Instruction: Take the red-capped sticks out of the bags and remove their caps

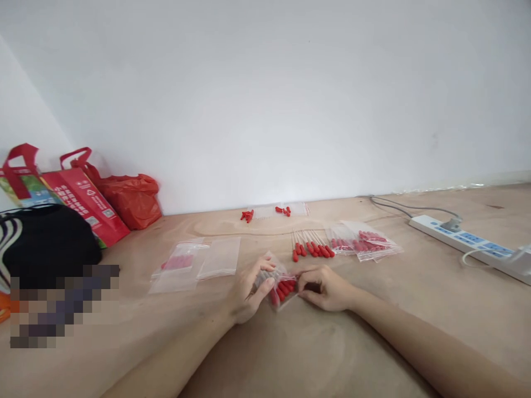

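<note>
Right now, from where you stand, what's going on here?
A person has their left hand and right hand on a clear bag with red pieces inside. Just beyond it lie loose red-tipped sticks, with filled bags to their right. More clear bags lie to the left.

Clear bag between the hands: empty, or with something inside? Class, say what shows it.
The clear bag is not empty: red tips show through its film, between the left hand and right hand. Whether it is full, I cannot tell.
</note>
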Available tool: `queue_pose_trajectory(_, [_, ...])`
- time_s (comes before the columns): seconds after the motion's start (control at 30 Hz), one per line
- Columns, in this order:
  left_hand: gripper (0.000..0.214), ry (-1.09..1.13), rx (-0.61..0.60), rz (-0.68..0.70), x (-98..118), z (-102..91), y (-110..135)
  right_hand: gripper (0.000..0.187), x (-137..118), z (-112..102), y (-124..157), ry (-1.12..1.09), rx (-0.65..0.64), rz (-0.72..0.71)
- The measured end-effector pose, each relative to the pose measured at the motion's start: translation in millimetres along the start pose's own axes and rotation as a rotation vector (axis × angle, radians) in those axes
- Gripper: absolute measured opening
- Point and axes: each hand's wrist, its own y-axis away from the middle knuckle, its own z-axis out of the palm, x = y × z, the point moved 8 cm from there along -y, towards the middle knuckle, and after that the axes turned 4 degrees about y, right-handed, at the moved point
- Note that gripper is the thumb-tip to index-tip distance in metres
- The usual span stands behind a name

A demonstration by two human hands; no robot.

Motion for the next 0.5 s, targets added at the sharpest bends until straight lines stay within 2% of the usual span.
queue_pose_trajectory(0.1, [0.037,-0.067,-0.182,0.042,4.6,4.0,-0.2,0.011,13.5,-10.6,10.1,-0.097,0.030,0.085])
queue_pose_trajectory(0.23, [0.038,-0.092,-0.317,0.104,9.8,12.1,3.6,0.013,22.7,-18.0,12.5,-0.022,0.103,0.129])
queue_pose_trajectory(0.37, [0.041,-0.148,-0.289,0.153,20.0,13.0,14.5,0.011,18.6,-19.9,10.0,0.153,0.126,0.149])
queue_pose_trajectory(0.5, [0.042,-0.158,-0.313,0.049,14.0,17.8,25.3,0.021,17.2,-13.5,9.0,0.111,0.066,0.182])
